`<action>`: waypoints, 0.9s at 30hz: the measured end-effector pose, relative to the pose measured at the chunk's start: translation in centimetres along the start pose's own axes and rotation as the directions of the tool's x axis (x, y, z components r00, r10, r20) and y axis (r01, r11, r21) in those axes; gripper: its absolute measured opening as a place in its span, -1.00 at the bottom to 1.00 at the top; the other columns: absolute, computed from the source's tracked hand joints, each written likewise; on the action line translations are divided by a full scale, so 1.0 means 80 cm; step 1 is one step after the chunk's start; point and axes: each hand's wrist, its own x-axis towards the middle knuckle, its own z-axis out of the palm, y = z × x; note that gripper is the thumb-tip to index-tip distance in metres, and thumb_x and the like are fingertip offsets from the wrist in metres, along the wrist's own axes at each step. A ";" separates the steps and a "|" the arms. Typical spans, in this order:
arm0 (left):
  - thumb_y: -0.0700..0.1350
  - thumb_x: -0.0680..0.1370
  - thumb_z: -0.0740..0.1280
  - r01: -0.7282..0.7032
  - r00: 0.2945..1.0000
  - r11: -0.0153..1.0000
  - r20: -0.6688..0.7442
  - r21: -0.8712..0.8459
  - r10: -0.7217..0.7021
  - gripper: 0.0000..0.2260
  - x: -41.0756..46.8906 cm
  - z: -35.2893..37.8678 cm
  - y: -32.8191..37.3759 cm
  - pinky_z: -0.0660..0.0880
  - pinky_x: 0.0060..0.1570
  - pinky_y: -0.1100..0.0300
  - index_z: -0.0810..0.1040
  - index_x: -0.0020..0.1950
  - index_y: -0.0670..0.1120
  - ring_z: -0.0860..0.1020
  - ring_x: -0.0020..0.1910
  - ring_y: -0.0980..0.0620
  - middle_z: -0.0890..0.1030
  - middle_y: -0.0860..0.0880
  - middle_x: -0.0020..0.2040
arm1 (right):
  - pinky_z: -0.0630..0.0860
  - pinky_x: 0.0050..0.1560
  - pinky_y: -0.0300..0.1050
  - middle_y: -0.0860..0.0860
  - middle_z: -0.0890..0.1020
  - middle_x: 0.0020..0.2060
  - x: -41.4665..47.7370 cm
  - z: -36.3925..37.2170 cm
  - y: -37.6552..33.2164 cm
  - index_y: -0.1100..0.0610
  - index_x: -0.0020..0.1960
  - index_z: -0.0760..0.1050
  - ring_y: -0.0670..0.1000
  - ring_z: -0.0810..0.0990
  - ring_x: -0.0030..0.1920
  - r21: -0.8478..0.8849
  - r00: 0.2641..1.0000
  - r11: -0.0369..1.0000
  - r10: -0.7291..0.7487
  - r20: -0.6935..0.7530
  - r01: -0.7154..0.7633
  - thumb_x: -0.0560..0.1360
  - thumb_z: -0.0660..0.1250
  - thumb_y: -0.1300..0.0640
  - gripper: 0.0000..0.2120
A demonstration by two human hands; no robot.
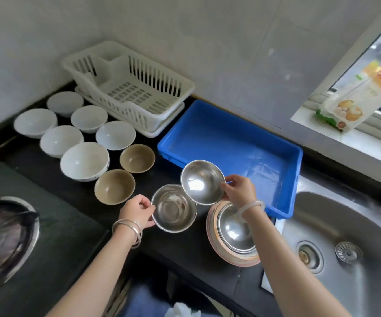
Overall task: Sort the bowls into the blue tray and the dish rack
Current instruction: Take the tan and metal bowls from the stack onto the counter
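Black countertop (pixel 54 177) in a kitchen corner, tiled wall behind, is where everything is laid out. One steel bowl (pixel 202 182) is held tilted above the counter by the right hand (pixel 238 191), fingers closed on its right rim, just in front of the blue tray (pixel 297 161). A second steel bowl (pixel 173 208) is gripped at its left rim by the left hand (pixel 138 211); whether it is resting on the counter or lifted cannot be told. A third steel bowl (pixel 235 232) is seen nested in a pinkish bowl (pixel 212 234) under the right wrist, at the counter edge beside the sink (pixel 345 229). The blue tray is seen holding nothing, set between the sink and the white dish rack (pixel 127 88), which is also seen holding no bowls. Two brown bowls (pixel 136 157) (pixel 114 189) are set left of the steel ones. Six white bowls (pixel 84 161) are grouped further left, in front of the rack. A stove burner (pixel 4 236) is partly seen at far left. A food package (pixel 354 97) is propped on the window sill at upper right.
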 end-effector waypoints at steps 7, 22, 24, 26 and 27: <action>-0.30 0.47 0.34 0.104 0.990 0.992 -0.083 -0.074 -0.110 -0.83 0.019 -0.031 -0.049 0.63 -0.18 0.00 0.44 -0.28 -0.14 0.56 -0.25 -0.05 0.54 -0.15 -0.27 | 0.42 -0.59 -0.40 0.09 0.57 -0.26 0.029 0.090 -0.014 0.14 -0.16 0.51 -0.08 0.51 -0.46 -0.170 0.997 0.985 0.006 0.076 0.007 0.49 0.30 0.18 -0.93; -0.28 0.51 0.28 0.072 0.986 0.997 -0.150 0.005 -0.071 -0.86 0.038 -0.052 -0.066 0.57 -0.31 0.22 0.50 -0.12 -0.04 0.58 -0.26 0.02 0.57 0.02 -0.28 | 0.64 -0.07 -0.03 0.02 0.59 -0.27 0.049 0.157 -0.002 0.14 0.00 0.52 -0.06 0.61 -0.34 -0.070 0.979 0.981 0.187 0.078 -0.182 0.51 0.28 0.19 -0.91; -0.26 0.50 0.30 0.065 0.981 0.998 -0.182 0.019 -0.061 -0.88 0.038 -0.051 -0.066 0.56 -0.33 0.24 0.51 -0.12 -0.04 0.59 -0.28 0.03 0.58 0.02 -0.27 | 0.64 -0.07 -0.04 0.01 0.57 -0.26 0.049 0.160 -0.002 0.12 -0.01 0.50 -0.07 0.59 -0.32 -0.029 0.976 0.979 0.203 0.083 -0.201 0.52 0.29 0.20 -0.94; -0.25 0.50 0.31 0.073 0.975 0.997 -0.213 0.029 -0.065 -0.90 0.038 -0.051 -0.066 0.56 -0.33 0.24 0.54 -0.11 -0.05 0.59 -0.30 0.03 0.59 0.00 -0.24 | 0.64 -0.07 -0.05 -0.01 0.54 -0.26 0.049 0.162 -0.002 0.12 0.01 0.47 -0.09 0.57 -0.31 0.019 0.969 0.973 0.226 0.095 -0.229 0.52 0.30 0.20 -0.92; -0.24 0.50 0.32 0.078 0.971 0.997 -0.227 0.028 -0.070 -0.91 0.038 -0.050 -0.066 0.57 -0.31 0.23 0.55 -0.09 -0.07 0.59 -0.30 0.02 0.59 -0.01 -0.21 | 0.64 -0.07 -0.06 -0.02 0.54 -0.26 0.049 0.162 -0.002 0.12 0.05 0.47 -0.09 0.57 -0.30 0.036 0.966 0.970 0.237 0.101 -0.241 0.52 0.30 0.20 -0.89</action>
